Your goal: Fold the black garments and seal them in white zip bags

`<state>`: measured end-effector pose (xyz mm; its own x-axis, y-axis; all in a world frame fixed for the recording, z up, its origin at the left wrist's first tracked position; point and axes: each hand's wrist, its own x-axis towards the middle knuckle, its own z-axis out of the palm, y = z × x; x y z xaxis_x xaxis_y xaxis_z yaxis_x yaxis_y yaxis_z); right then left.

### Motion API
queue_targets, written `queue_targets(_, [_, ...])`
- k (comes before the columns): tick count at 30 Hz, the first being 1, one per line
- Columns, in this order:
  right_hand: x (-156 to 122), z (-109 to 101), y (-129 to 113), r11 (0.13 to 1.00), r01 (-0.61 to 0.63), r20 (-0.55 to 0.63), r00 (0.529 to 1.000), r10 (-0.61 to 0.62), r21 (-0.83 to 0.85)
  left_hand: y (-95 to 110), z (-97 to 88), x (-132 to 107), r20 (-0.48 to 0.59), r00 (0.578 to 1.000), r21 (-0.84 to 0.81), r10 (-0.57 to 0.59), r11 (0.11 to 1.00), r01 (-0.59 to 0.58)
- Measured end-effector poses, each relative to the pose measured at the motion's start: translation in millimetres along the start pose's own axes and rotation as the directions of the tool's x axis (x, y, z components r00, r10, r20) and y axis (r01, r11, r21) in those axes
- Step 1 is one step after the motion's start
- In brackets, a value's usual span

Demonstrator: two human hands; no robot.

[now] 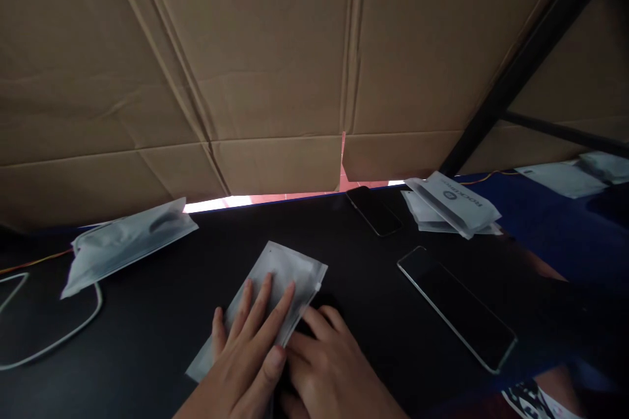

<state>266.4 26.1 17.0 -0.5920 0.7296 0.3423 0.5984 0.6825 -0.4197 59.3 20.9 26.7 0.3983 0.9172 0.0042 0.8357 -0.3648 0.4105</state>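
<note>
A white plastic pouch [285, 272] lies on the black table [147, 314] near the front edge. My left hand [250, 340] rests flat on it with fingers stretched out and slightly apart. My right hand [327, 366] sits just beside it at the pouch's right edge; its fingers curl against the pouch side, and I cannot make out whether they grip anything. A black phone [455, 308] with a silver rim lies face up to the right of both hands.
A second black phone [373, 209] lies further back. White pouches are stacked at the back right [449, 206] and back left [128, 242]. A white cable [54, 334] loops at the left. A cardboard wall [275, 65] stands behind the table.
</note>
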Motion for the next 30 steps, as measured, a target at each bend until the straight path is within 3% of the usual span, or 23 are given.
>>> queue_targets(2, [1, -5, 4, 0.993, 0.11, 0.066, 0.992, -0.112, 0.036, -3, -0.8, -1, 0.016, 0.999, -0.021, 0.03, 0.999, -0.03])
queue_targets(4, [5, -3, 4, 0.992, 0.12, 0.051, 0.991, -0.122, 0.051, 0, -0.2, -2, -0.014, 1.0, -0.023, 0.023, 0.999, -0.023])
queue_targets(10, [22, 18, -9, 0.996, -0.074, -0.138, 0.987, 0.081, 0.053, 10, 2.0, -5, -0.094, 0.996, 0.012, 0.007, 1.0, -0.006])
queue_targets(13, [12, 3, -2, 0.997, 0.081, -0.117, 0.99, -0.081, -0.008, -3, 4.9, -7, -0.116, 0.993, 0.12, -0.036, 0.992, 0.05])
queue_targets(16, [-15, -14, 15, 0.963, 0.243, -0.135, 0.957, -0.258, -0.117, -18, 7.5, -9, -0.123, 0.992, 0.216, -0.015, 0.975, 0.042])
queue_targets(19, [-44, -15, 31, 0.962, 0.156, -0.187, 0.962, -0.2, -0.224, -19, 8.5, -8, -0.117, 0.992, 0.267, 0.051, 0.963, -0.018])
queue_targets(21, [-56, -12, 36, 0.969, -0.019, -0.376, 0.923, -0.078, -0.248, -16, 8.3, -7, -0.068, 0.991, 0.265, 0.117, 0.96, -0.095])
queue_targets(22, [-59, -11, 38, 0.967, -0.051, -0.392, 0.919, -0.052, -0.249, -14, 8.2, -6, -0.037, 0.987, 0.256, 0.157, 0.956, -0.143])
queue_targets(25, [-53, -20, 36, 0.968, 0.07, -0.18, 0.977, -0.116, -0.24, -11, 9.7, -6, 0.021, 0.969, 0.211, 0.245, 0.947, -0.243])
queue_targets(27, [-41, -28, 32, 0.974, 0.128, -0.116, 0.982, -0.151, -0.185, -13, 13.7, -6, -0.009, 0.961, 0.208, 0.275, 0.941, -0.267])
queue_targets(30, [-22, -32, 22, 0.998, 0.019, -0.108, 0.994, -0.025, -0.052, -17, 23.6, -5, -0.098, 0.955, 0.279, 0.279, 0.929, -0.243])
